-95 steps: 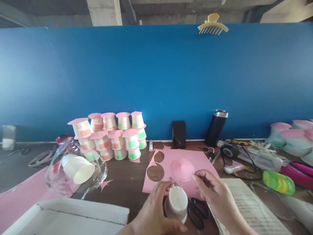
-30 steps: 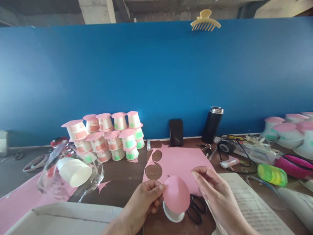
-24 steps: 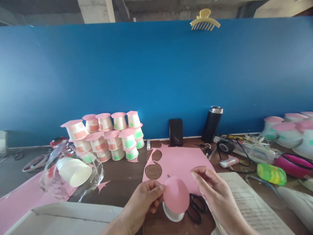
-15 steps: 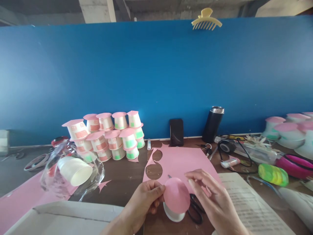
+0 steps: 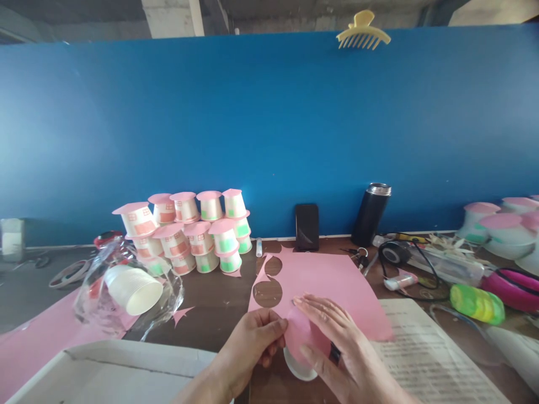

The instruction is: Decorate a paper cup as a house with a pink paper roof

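Observation:
My left hand (image 5: 263, 335) is closed, its thumb and forefinger pinching the left edge of a pink paper circle (image 5: 300, 334). Beneath the circle shows the pale rim of a white paper cup (image 5: 302, 371); most of the cup is hidden. My right hand (image 5: 337, 342) lies over the circle's right side, fingers stretched out and touching its surface. Just behind that hand, a dark bit of the scissors (image 5: 336, 353) peeks out. A pink paper sheet (image 5: 328, 275) with round cut-outs lies beyond both hands.
Stacked paper cups (image 5: 200, 238) with pink tops stand at the back left. White cups (image 5: 135, 290) lie in plastic wrap. A phone (image 5: 307, 227) and black flask (image 5: 371, 215) stand by the blue partition (image 5: 252, 123). Printed paper (image 5: 433, 353) and clutter lie right; a white box (image 5: 126, 373) sits front left.
My right hand has moved left and come down onto the pink circle, covering most of the scissors. My left hand keeps its pinch. The whole view has shifted slightly.

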{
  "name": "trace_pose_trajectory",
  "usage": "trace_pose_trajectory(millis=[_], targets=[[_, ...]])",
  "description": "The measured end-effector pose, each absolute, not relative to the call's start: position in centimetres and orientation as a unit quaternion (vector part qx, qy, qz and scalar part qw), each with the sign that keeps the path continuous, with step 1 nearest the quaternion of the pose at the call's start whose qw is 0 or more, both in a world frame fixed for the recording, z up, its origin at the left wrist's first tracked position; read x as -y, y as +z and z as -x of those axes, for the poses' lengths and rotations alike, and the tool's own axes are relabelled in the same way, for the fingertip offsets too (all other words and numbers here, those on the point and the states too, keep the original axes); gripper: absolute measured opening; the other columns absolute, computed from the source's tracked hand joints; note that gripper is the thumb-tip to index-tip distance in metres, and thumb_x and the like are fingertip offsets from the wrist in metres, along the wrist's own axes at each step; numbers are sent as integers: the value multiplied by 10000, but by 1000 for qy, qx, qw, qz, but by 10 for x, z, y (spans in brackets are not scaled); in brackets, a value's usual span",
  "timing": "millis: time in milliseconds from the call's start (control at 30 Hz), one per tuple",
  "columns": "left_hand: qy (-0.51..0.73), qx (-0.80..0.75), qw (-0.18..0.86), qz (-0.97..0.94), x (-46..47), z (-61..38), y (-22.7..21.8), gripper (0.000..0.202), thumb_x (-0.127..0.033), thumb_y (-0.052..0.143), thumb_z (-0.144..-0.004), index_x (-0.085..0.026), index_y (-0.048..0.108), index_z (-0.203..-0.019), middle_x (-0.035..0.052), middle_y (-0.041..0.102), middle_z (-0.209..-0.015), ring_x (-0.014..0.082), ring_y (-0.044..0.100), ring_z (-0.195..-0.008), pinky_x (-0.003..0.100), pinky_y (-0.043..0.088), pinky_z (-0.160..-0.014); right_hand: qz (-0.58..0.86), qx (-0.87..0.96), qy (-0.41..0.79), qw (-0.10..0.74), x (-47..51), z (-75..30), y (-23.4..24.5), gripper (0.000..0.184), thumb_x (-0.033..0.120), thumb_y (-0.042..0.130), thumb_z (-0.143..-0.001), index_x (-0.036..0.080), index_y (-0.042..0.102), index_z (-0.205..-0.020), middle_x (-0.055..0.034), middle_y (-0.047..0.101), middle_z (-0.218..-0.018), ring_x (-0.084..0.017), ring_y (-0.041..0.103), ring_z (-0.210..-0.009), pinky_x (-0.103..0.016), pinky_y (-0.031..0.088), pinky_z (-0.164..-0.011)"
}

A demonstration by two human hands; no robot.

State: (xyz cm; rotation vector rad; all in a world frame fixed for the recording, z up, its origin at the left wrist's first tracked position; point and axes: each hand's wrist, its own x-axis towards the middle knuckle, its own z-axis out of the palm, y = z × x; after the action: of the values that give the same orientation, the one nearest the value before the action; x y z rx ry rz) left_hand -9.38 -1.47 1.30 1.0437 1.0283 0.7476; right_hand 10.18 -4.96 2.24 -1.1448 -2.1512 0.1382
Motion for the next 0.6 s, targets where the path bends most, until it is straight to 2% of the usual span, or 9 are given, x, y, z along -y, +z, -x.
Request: trace_pose_trajectory(millis=[167, 400, 500, 600], targets=[[337, -454, 680, -465, 14, 94, 11, 364, -473, 702, -708, -156, 529, -662, -25, 501, -577, 54, 366, -470, 176, 246, -395, 438, 838, 48, 321, 49, -100, 17, 507, 353, 533, -932, 221, 410, -1406, -120, 583, -1358, -263, 507, -1273, -511, 448, -1021], [337, -460, 683, -456, 14, 94, 13, 352, -456, 704, -702, -162, 517, -658, -25, 505, -579, 57, 371, -477, 180, 228, -399, 464, 837, 88, 277, 46, -98, 19, 467, 369, 523, -936, 200, 484, -1370, -134, 578, -1360, -261, 498, -1280, -524, 403, -1060], [339, -462, 683, -452, 14, 94, 13, 357, -458, 714, -686, -162, 516, -662, -25, 506, -578, 57, 373, -476, 182, 223, -400, 461, 831, 98, 296, 47, -99, 16, 462, 359, 534, -931, 217, 484, -1368, -130, 579, -1357, -261, 499, -1277, -513, 400, -1063], [348, -442, 715, -416, 14, 96, 14, 373, -454, 740, -669, -161, 510, -675, -27, 500, -596, 50, 363, -490, 174, 197, -407, 485, 786, 137, 359, 48, -105, 14, 423, 366, 523, -935, 273, 495, -1346, -85, 566, -1369, -252, 488, -1285, -460, 415, -1059]])
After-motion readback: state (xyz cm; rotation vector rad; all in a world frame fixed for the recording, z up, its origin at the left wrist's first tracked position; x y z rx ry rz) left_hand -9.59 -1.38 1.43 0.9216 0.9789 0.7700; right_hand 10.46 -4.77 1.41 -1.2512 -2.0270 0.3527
